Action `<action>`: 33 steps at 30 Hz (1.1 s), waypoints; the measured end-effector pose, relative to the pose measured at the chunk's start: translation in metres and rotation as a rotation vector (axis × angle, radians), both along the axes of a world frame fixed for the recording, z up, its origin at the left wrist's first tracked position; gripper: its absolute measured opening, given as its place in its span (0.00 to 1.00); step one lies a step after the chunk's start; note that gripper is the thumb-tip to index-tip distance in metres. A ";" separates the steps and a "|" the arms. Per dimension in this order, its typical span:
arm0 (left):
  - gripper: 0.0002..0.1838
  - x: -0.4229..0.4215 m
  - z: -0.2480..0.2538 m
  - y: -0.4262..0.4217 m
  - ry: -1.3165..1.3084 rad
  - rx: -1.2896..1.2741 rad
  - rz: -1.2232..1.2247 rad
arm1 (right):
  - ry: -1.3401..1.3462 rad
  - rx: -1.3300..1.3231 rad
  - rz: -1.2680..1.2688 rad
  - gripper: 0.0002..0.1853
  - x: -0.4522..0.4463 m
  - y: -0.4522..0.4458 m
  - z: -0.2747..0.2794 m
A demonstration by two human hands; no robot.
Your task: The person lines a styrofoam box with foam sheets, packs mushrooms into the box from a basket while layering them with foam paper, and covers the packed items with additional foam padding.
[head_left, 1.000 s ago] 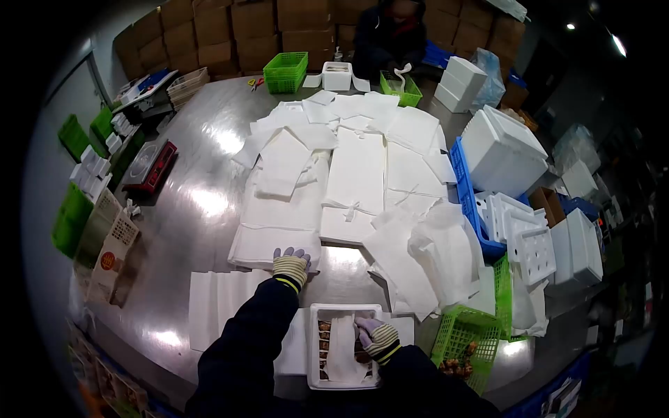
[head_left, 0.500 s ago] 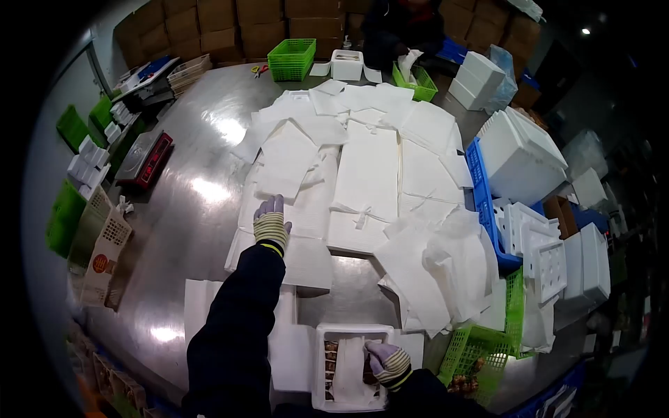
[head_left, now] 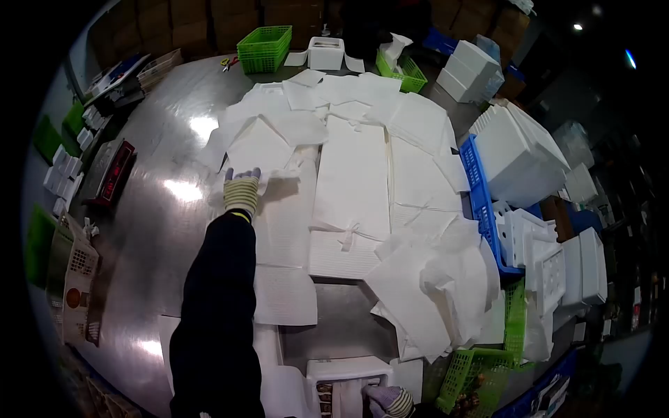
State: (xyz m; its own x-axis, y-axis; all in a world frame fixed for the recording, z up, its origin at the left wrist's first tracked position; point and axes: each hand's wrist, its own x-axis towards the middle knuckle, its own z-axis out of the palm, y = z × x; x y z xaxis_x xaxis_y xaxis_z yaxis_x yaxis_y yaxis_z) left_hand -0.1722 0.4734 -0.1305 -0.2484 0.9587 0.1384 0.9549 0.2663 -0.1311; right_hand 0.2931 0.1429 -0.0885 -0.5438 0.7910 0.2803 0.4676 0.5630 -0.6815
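In the head view, the left hand (head_left: pixel 242 189) is stretched forward over the bench (head_left: pixel 348 327), with its fingers at the near edge of a loose white sheet (head_left: pixel 261 145). I cannot tell if they grip it. The right hand (head_left: pixel 391 402) is low, at the right side of the white foam box (head_left: pixel 350 367); its fingers are partly hidden, so their grip is not clear. Inside this box lies a white strip (head_left: pixel 346 398) beside brown pieces (head_left: pixel 325 396). The green basket (head_left: pixel 474 376) stands to the right, and the blue crate (head_left: pixel 479 202) is farther up.
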 end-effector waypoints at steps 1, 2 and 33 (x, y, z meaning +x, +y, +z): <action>0.22 0.002 0.034 0.000 -0.044 -0.036 0.042 | -0.093 -0.159 0.029 0.14 0.005 -0.004 -0.009; 0.21 -0.007 0.043 0.005 -0.020 0.202 0.007 | -0.088 -0.066 0.006 0.13 0.003 -0.005 -0.008; 0.22 0.086 -0.048 -0.225 -0.198 0.235 -0.449 | 0.517 -1.515 -0.104 0.24 -0.263 0.332 -0.027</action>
